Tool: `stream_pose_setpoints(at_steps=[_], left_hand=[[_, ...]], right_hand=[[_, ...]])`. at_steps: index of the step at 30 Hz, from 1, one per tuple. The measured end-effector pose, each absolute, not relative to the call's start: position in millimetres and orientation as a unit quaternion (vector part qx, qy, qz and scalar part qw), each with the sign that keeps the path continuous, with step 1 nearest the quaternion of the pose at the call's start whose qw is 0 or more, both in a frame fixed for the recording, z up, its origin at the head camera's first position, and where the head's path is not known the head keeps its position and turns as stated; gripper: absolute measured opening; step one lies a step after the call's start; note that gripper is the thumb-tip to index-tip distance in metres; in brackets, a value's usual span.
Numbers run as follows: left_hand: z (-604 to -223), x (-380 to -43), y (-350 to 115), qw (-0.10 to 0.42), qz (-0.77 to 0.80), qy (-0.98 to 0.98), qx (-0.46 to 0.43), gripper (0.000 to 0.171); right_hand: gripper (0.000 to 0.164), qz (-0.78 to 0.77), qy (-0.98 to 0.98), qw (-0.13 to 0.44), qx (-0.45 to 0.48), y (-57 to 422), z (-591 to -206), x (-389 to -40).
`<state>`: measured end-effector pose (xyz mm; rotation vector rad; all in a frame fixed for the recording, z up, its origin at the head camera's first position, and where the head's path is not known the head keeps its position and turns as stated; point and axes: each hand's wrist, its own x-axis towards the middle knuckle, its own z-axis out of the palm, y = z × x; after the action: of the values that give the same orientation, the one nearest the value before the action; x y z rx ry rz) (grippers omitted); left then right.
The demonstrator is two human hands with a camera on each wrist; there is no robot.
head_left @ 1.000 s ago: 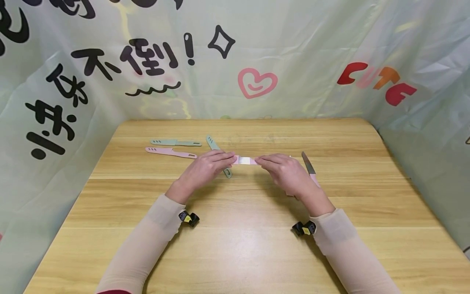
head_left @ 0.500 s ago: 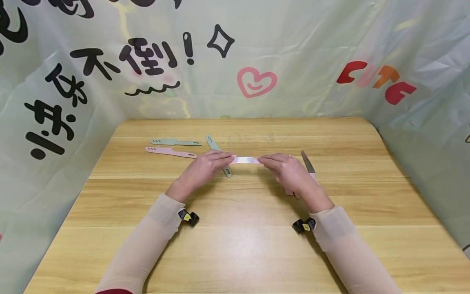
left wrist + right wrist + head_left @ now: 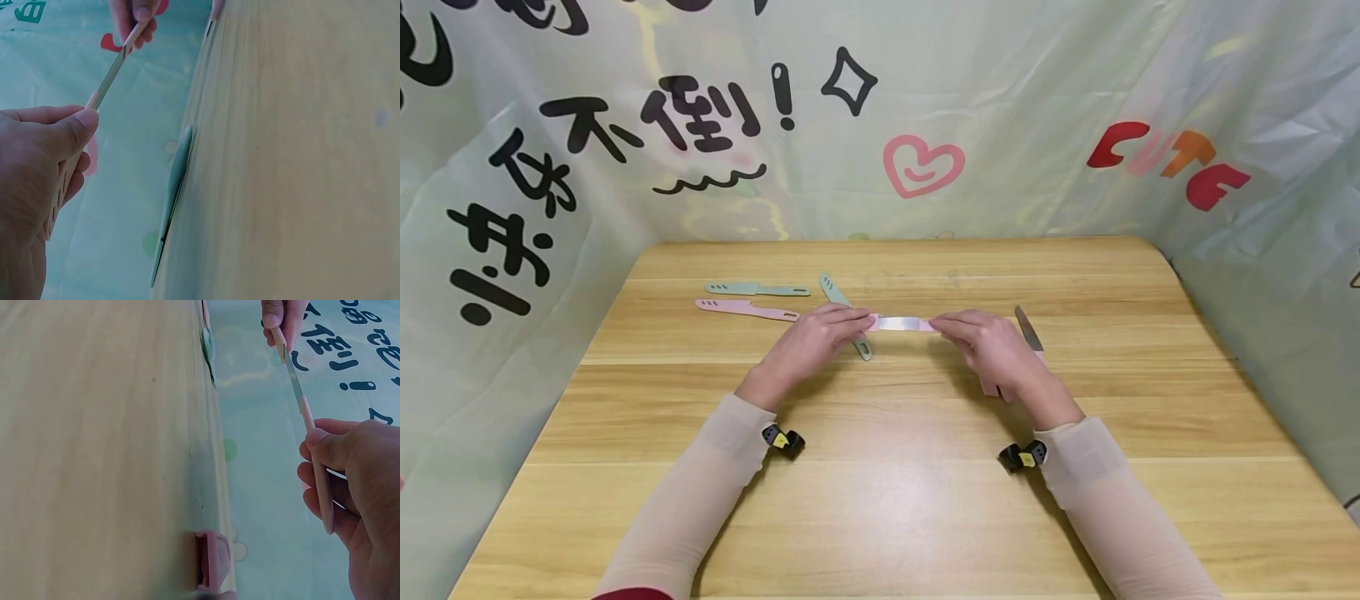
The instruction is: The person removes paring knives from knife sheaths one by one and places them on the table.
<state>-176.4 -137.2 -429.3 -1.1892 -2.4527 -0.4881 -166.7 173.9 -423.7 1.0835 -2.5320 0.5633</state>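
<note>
Between both hands a small pink knife is held level above the table, its shiny blade (image 3: 898, 323) bare in the middle. My left hand (image 3: 811, 340) pinches the slotted pink sheath (image 3: 54, 209) with thumb against fingers. The blade's far end is hidden, seemingly still inside the sheath. My right hand (image 3: 1003, 354) grips the pink handle (image 3: 322, 487), with the thumb along one side. On the table below the left hand lies a green sheathed knife (image 3: 834, 290), partly covered by that hand in the head view.
Farther left lie another green sheathed knife (image 3: 758, 290) and a pink sheathed knife (image 3: 747, 309). A pink-handled knife with a bare dark blade (image 3: 1028, 328) lies beside the right hand. A pink item (image 3: 215, 559), partly hidden, sits below that hand. A printed cloth (image 3: 1000, 108) hangs behind the table.
The hands have drawn slightly apart, and a longer stretch of blade shows between sheath and handle. The things on the table have stayed put.
</note>
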Motion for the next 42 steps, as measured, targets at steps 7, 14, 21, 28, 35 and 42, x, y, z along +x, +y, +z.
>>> stream_pose_setpoints(at_steps=[7, 14, 21, 28, 35, 42], left_hand=[[-427, -175, -139, 0.169, -0.174, -0.877, -0.414, 0.034], [-429, -176, -141, 0.168, -0.186, -0.879, -0.407, 0.034], [-431, -177, -143, 0.168, -0.194, -0.882, -0.396, 0.039], [-430, -178, -144, 0.176, -0.193, -0.879, -0.400, 0.039], [-427, -178, -145, 0.174, -0.194, -0.881, -0.394, 0.040], [-427, -179, -147, 0.181, -0.187, -0.881, -0.395, 0.039]], right_hand=[[0.033, 0.206, -0.888, 0.163, 0.377, 177, -423, -168], [0.034, 0.211, -0.888, 0.164, 0.375, 179, -420, -168], [0.031, 0.205, -0.889, 0.178, 0.368, 181, -420, -169], [0.029, 0.213, -0.883, 0.193, 0.372, 182, -419, -170], [0.028, 0.225, -0.881, 0.190, 0.371, 185, -419, -172], [0.027, 0.228, -0.884, 0.186, 0.364, 190, -417, -173]])
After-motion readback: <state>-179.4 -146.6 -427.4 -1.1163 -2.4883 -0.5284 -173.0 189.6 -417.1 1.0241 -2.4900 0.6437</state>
